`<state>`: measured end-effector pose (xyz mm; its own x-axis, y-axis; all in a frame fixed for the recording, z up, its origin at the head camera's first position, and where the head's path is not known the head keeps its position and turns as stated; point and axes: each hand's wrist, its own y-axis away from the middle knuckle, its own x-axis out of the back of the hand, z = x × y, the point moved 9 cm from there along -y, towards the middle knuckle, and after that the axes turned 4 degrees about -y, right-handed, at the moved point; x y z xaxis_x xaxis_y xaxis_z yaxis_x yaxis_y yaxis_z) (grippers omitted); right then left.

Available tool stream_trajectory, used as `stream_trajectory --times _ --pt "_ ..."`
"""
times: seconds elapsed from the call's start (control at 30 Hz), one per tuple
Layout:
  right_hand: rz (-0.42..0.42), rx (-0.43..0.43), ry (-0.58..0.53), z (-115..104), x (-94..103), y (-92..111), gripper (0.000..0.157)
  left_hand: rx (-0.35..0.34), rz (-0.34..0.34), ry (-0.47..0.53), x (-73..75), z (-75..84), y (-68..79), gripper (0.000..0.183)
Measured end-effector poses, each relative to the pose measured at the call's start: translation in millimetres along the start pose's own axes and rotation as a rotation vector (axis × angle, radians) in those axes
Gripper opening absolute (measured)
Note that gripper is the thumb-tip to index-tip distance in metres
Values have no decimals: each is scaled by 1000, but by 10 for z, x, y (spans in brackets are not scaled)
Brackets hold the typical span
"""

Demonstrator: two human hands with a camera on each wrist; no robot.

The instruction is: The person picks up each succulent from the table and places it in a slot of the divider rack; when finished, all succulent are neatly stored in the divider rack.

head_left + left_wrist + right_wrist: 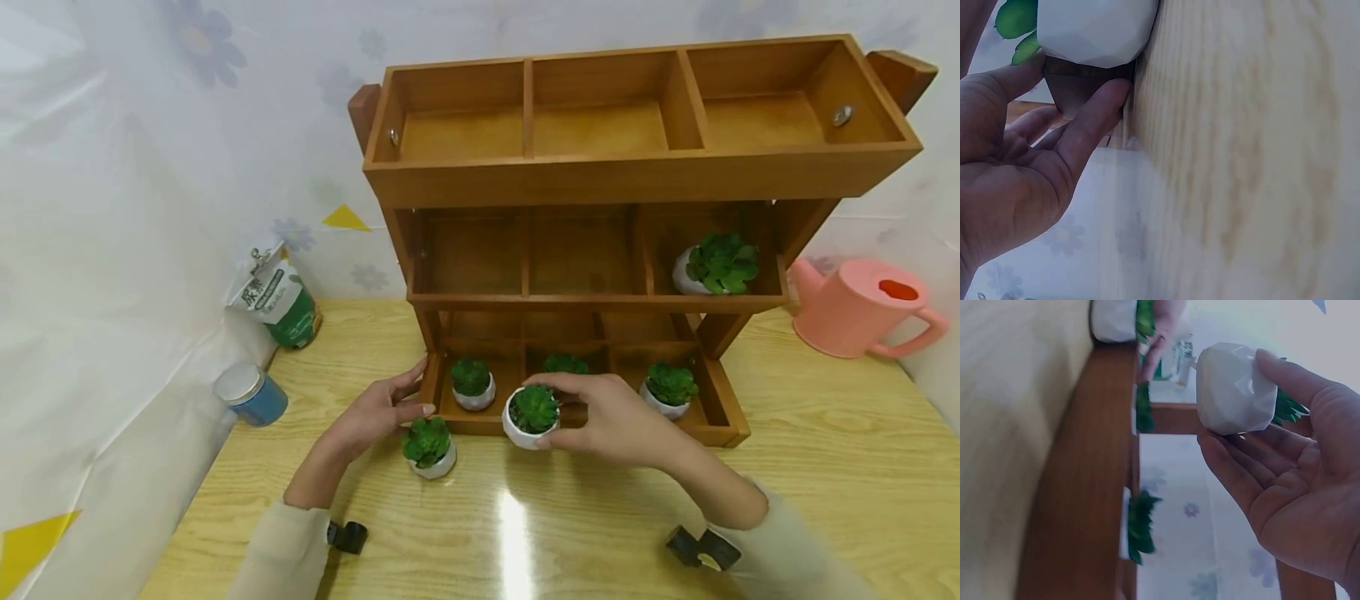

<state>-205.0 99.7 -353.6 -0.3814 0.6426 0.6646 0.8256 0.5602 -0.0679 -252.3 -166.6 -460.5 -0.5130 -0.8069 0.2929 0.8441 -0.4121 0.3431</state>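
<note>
My right hand [615, 421] pinches a small potted succulent [531, 418] by its white faceted pot, raised above the front edge of the bottom tier. In the right wrist view the pot [1235, 390] is between thumb and fingers, away from the wood. My left hand [375, 417] grips the left front corner of the wooden three-tier shelf [645, 179]. Just in front of that hand, another potted succulent [429, 450] stands on the table. The bottom tier holds a succulent in the left compartment [472, 383], one in the middle, partly hidden by my right hand, and one at right [669, 390].
A larger succulent [720, 265] sits in the middle tier's right compartment. The top tier has three bare compartments. To the right stands a pink watering can [862, 308]. At left are a blue jar [253, 396] and a clipped green-and-white bag [281, 300] by the wall.
</note>
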Motion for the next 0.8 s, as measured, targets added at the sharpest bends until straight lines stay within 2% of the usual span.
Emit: stream_trajectory --times 0.13,0.5,0.8 --pt "34 5 13 -29 180 23 64 0 2 -2 -8 7 -3 78" --pt "119 -24 159 -221 707 29 59 3 7 -2 -2 14 6 78" --pt "169 -32 202 -302 1050 24 63 -3 6 10 1 14 8 78"
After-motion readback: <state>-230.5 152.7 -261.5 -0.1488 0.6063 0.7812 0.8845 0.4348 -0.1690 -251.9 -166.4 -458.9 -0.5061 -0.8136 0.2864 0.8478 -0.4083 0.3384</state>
